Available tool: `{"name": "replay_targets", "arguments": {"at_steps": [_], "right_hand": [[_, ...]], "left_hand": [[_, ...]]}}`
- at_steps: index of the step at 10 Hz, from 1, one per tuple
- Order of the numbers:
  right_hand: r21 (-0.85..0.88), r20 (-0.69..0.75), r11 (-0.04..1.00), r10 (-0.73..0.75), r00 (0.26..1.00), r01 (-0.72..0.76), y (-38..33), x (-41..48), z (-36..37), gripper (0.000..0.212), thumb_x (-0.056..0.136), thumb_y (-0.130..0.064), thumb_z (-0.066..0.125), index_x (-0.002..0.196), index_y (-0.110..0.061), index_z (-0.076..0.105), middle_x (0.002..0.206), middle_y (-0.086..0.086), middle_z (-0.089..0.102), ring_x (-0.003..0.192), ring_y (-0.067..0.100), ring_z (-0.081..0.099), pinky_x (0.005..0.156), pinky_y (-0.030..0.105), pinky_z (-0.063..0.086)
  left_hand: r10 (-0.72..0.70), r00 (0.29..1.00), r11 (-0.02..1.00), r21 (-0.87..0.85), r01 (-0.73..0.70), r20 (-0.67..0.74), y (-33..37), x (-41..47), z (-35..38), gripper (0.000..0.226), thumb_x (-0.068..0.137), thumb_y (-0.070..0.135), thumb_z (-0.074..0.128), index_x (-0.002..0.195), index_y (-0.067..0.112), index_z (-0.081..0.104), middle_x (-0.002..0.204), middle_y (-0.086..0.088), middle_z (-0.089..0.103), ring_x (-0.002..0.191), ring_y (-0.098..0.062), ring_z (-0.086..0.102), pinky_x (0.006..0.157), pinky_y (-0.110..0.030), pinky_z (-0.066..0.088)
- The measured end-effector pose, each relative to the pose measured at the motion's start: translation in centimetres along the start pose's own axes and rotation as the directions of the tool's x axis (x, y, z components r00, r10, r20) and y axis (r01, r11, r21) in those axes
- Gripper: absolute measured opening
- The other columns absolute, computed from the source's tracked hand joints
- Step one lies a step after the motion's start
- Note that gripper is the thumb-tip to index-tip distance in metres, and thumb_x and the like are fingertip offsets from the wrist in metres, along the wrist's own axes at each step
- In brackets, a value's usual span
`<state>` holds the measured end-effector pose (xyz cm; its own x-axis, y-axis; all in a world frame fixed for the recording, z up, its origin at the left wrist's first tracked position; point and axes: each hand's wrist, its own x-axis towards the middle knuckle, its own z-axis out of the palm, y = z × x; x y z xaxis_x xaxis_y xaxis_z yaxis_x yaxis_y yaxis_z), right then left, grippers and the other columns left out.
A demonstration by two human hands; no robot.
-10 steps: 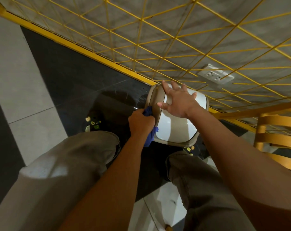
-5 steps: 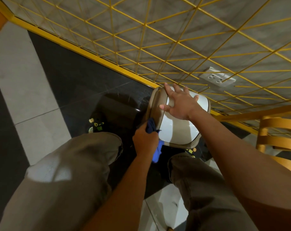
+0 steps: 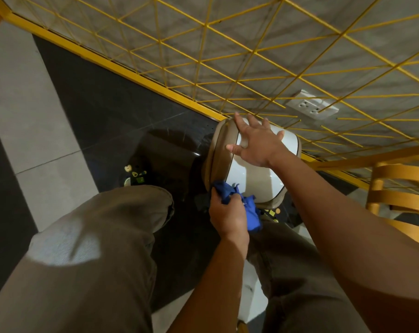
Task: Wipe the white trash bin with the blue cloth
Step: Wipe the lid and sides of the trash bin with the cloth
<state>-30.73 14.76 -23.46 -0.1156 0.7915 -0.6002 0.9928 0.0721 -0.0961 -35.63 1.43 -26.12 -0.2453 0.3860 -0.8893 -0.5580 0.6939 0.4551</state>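
The white trash bin (image 3: 256, 181), with a beige rim and lid band, stands on the floor against the wall between my legs. My right hand (image 3: 256, 145) lies spread flat on the far part of its lid, fingers apart, holding nothing. My left hand (image 3: 227, 212) is closed around the crumpled blue cloth (image 3: 237, 200), which presses on the bin's near left corner and hangs down beside my wrist.
A yellow wire grid (image 3: 227, 56) covers the wall behind the bin, with a white power socket (image 3: 311, 106) on it. A yellow wooden chair (image 3: 400, 188) stands at the right. The floor has black and grey tiles (image 3: 35, 116). My knees fill the foreground.
My left hand has slid the blue cloth down the bin's left side toward its near corner. My right hand stayed flat on the lid.
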Motion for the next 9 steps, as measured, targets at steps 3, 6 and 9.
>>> {"name": "replay_targets", "arguments": {"at_steps": [3, 6, 9], "right_hand": [[0.0, -0.001, 1.0, -0.004, 1.0, 0.004, 0.0, -0.1, 0.0, 0.08, 0.091, -0.052, 0.044, 0.149, -0.033, -0.008, 0.16, 0.001, -0.002, 0.146, 0.036, -0.007, 0.108, 0.068, 0.003], [0.009, 0.0, 1.0, 0.005, 1.0, -0.005, 0.0, 0.0, 0.0, 0.079, 0.092, -0.051, 0.044, 0.149, -0.033, -0.007, 0.16, 0.001, -0.002, 0.146, 0.035, -0.008, 0.108, 0.068, 0.002], [0.007, 0.002, 1.0, 0.011, 1.0, -0.011, 0.0, -0.1, -0.1, 0.079, 0.091, -0.053, 0.044, 0.149, -0.035, -0.007, 0.16, 0.0, -0.002, 0.146, 0.035, -0.007, 0.109, 0.067, 0.002]], "left_hand": [[0.178, 0.983, 0.951, 0.25, -0.184, 0.045, 0.6, 0.1, -1.6, 0.044, 0.084, 0.001, 0.055, 0.126, 0.013, 0.055, 0.122, -0.005, 0.06, 0.111, -0.022, 0.059, 0.091, -0.023, 0.047], [0.28, 0.911, 0.7, 0.585, -0.41, 0.303, 5.6, 3.9, -2.0, 0.029, 0.086, 0.012, 0.053, 0.113, 0.006, 0.059, 0.112, -0.016, 0.062, 0.106, -0.027, 0.059, 0.086, -0.026, 0.042], [0.255, 0.841, 0.541, 0.65, -0.534, 0.478, 10.6, 6.2, -0.4, 0.025, 0.089, 0.009, 0.049, 0.111, 0.008, 0.06, 0.1, -0.012, 0.062, 0.09, -0.019, 0.056, 0.079, -0.028, 0.045]]}}
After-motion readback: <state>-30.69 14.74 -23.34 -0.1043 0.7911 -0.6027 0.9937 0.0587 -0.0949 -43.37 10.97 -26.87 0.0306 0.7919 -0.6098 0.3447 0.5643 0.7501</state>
